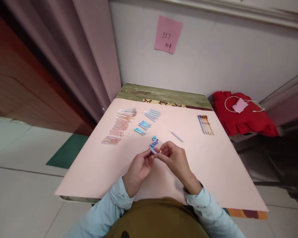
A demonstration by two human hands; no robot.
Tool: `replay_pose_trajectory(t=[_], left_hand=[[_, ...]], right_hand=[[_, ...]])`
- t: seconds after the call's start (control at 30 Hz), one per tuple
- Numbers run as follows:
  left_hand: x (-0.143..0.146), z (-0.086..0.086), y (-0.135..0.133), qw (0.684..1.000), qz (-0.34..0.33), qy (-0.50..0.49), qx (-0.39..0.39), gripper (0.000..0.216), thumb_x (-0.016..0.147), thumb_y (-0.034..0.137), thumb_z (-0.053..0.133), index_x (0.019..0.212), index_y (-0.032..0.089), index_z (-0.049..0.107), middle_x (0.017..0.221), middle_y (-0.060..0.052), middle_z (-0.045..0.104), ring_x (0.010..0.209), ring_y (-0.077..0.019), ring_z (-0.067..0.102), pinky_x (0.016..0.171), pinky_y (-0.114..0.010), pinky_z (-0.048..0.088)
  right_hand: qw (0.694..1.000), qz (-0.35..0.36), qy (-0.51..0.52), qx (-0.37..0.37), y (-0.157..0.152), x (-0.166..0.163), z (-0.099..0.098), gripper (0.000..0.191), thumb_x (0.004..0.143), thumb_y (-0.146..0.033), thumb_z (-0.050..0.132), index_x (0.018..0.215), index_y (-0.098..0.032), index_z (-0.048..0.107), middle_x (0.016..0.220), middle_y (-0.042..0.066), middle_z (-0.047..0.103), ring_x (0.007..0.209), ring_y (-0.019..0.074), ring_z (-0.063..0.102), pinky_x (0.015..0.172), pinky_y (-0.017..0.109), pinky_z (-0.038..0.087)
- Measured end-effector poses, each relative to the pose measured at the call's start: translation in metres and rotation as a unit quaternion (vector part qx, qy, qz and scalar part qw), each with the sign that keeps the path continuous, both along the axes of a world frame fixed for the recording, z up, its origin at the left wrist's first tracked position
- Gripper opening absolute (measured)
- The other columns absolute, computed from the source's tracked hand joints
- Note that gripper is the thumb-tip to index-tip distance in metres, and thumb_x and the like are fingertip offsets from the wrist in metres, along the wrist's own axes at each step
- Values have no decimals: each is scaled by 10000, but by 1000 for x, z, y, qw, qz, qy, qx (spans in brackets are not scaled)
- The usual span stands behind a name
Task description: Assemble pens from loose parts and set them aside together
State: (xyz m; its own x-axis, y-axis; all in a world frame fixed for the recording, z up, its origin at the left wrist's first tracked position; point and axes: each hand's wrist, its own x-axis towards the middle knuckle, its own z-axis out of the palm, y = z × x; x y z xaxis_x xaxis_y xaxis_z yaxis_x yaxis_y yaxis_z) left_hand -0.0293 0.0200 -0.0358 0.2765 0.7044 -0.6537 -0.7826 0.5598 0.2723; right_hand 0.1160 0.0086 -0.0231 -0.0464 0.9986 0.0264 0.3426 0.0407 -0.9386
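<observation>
My left hand [140,167] and my right hand [173,158] meet over the middle of the pink sheet [213,172]. Both pinch a small pale blue pen part [153,150] between their fingertips. Just beyond the fingers lie a few small blue pieces [154,142]. A single white pen piece [176,136] lies a little to the right of them.
Rows of pink tubes [116,130], white and light blue barrels [139,114] and short blue pieces [142,128] lie at the sheet's left. Several assembled pens [205,124] lie at the right. A red cloth [240,115] sits beside the table. A pink note [168,34] hangs on the wall.
</observation>
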Motion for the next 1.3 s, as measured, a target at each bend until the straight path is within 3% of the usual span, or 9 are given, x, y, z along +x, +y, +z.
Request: replay_pose_trajectory(t=[0.07, 0.13, 0.23, 0.4, 0.5, 0.63, 0.77, 1.07, 1.3], left_hand=[[-3, 3, 2, 999, -5, -18, -33, 198, 942, 38, 450, 991, 42, 642, 765, -82, 697, 556, -63, 647, 493, -75, 507], [-8, 7, 5, 998, 7, -28, -58, 215, 948, 35, 441, 1081, 22, 610, 786, -103, 700, 586, -87, 676, 499, -87, 533], [-14, 13, 12, 996, 39, -24, -78, 247, 953, 28, 425, 1156, 12, 564, 784, -114, 702, 577, -107, 688, 476, -99, 546], [-14, 16, 18, 994, 67, -19, -79, 260, 941, 8, 427, 1160, 9, 566, 797, -132, 708, 601, -130, 708, 469, -102, 548], [-14, 13, 21, 994, 68, -22, -86, 259, 933, 10, 447, 1149, 16, 591, 798, -130, 711, 609, -132, 708, 479, -108, 552], [-16, 8, 24, 996, 64, -17, -66, 228, 915, 13, 504, 1102, 30, 634, 818, -116, 721, 629, -113, 702, 518, -101, 548], [-14, 4, 27, 998, 41, -6, -41, 207, 893, 22, 562, 1072, 55, 661, 826, -99, 736, 594, -91, 677, 514, -105, 534], [-5, 12, 17, 997, 34, 66, 26, 195, 920, 44, 509, 846, 57, 689, 758, -77, 734, 540, -62, 633, 510, -97, 510], [4, 6, 6, 982, 82, 124, 116, 80, 882, 122, 606, 825, 109, 660, 850, -105, 750, 759, -155, 718, 570, -189, 557]], right_hand=[[1000, -17, -10, -5, 11, 15, -9, 290, 753, -460, 757, 770, -200, 631, 598, -24, 618, 532, 136, 561, 505, 227, 435], [992, -88, -88, 28, 26, 38, -20, 314, 836, -500, 657, 776, -193, 679, 614, 1, 628, 571, 156, 582, 550, 250, 437], [929, -207, -298, 74, 49, 73, -41, 260, 853, -422, 635, 937, -196, 735, 922, 79, 703, 720, 181, 625, 643, 281, 437], [902, -178, -376, 114, 64, 85, -66, 232, 878, -351, 603, 916, -172, 745, 924, 97, 707, 878, 218, 631, 690, 293, 444], [918, -180, -322, 143, 50, 73, -56, 271, 905, -376, 560, 898, -171, 737, 850, 72, 721, 751, 197, 634, 660, 296, 457], [962, -105, -196, 157, 10, 54, -17, 190, 895, -356, 613, 952, -215, 728, 780, 11, 723, 645, 155, 632, 628, 268, 498], [964, -53, -166, 200, -21, 34, 8, 169, 902, -267, 609, 1018, -218, 722, 855, 31, 734, 665, 141, 651, 501, 224, 476], [923, -41, -264, 275, -24, 20, 4, 154, 931, -214, 574, 1017, -228, 701, 841, 23, 742, 729, 161, 699, 634, 264, 512], [906, -48, -310, 284, -27, 16, -1, 167, 946, -217, 544, 1029, -223, 688, 840, 32, 736, 751, 168, 692, 658, 266, 489]])
